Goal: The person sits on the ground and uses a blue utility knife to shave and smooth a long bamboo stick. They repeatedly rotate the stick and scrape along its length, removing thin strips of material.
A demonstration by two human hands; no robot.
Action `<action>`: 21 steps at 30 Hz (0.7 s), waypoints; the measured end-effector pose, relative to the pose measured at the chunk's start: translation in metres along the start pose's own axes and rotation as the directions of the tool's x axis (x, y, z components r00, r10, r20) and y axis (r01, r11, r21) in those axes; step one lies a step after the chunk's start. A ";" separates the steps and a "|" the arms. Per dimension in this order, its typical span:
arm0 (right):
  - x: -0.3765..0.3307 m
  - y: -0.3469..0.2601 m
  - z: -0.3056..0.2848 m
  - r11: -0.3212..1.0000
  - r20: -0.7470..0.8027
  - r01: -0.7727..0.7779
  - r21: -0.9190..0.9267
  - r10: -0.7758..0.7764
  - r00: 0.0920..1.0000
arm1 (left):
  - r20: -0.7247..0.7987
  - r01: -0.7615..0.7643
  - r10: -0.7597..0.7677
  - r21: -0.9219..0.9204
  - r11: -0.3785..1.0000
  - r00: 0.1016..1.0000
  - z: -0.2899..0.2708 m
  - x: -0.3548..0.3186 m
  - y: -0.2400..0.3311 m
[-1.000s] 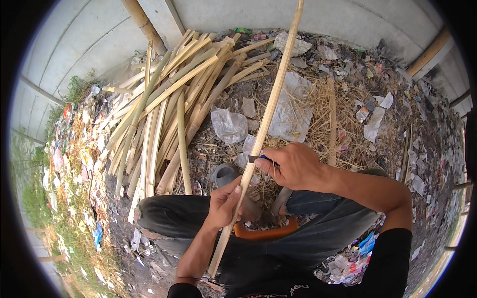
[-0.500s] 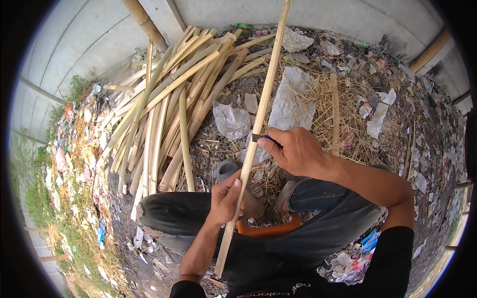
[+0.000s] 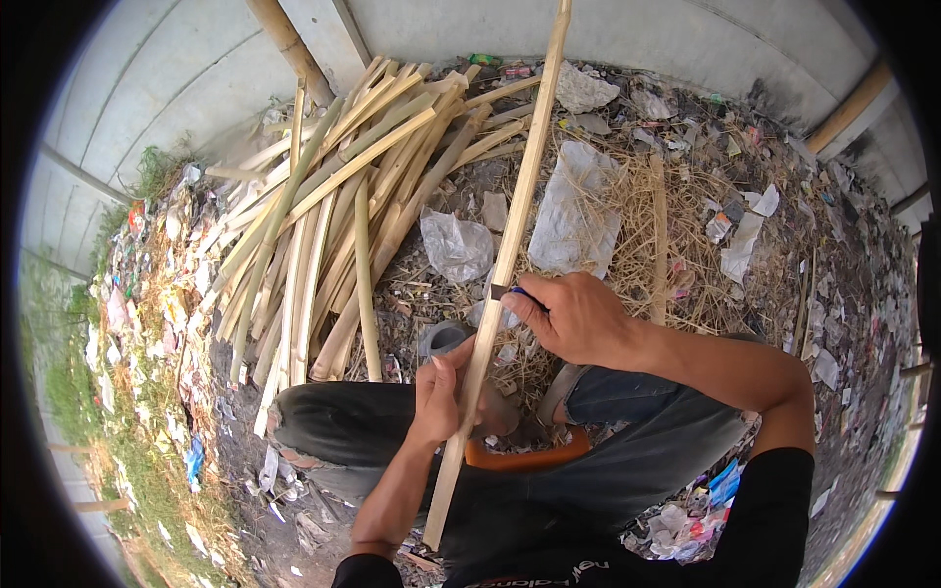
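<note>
Left hand (image 3: 438,392) closed around a long bamboo strip (image 3: 510,245), low on its length, just above the dark-trousered knee. Right hand (image 3: 578,318) higher up, fingers clamped on a small knife (image 3: 512,291) with a blue handle, blade pressed against the strip's edge. Hands apart, one below the other along the strip. Strip slanted from lap up toward grey wall. Heap of split bamboo (image 3: 333,216) lying at left on littered ground, near clear plastic bags (image 3: 456,245).
</note>
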State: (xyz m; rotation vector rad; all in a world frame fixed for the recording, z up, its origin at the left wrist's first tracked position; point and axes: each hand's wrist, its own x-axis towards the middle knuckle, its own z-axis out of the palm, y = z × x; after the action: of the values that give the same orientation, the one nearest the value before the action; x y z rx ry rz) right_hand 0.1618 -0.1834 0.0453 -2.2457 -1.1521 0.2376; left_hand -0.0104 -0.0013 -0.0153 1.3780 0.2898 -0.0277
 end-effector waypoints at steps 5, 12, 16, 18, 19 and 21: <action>-0.003 0.002 0.002 1.000 0.022 0.000 0.023 0.000 1.000 | -0.006 -0.013 0.014 0.057 0.998 1.000 -0.005 -0.004 -0.012; -0.029 -0.022 0.019 0.995 0.090 0.089 0.033 -0.092 0.992 | -0.007 -0.006 0.007 0.046 0.999 1.000 -0.001 0.001 -0.007; -0.003 -0.004 0.002 0.998 0.058 -0.009 0.067 0.005 0.998 | -0.018 0.020 -0.017 0.138 0.990 1.000 -0.006 -0.002 -0.006; -0.003 -0.007 0.000 1.000 0.077 -0.023 0.010 0.022 0.997 | -0.004 -0.029 0.030 0.091 0.995 1.000 -0.005 -0.002 -0.005; -0.018 -0.011 0.013 0.995 0.105 0.088 0.039 -0.092 0.990 | 0.008 -0.062 0.062 0.068 0.996 0.998 -0.003 0.002 -0.003; -0.024 -0.020 0.016 0.994 0.140 0.091 0.054 -0.098 0.985 | -0.028 -0.058 0.062 0.125 0.990 0.998 -0.001 0.005 -0.006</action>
State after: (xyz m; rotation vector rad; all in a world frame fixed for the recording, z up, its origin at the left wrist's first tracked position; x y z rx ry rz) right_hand 0.1273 -0.1865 0.0411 -2.1548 -1.3102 0.3877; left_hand -0.0072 -0.0009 -0.0227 1.5109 0.2767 0.0271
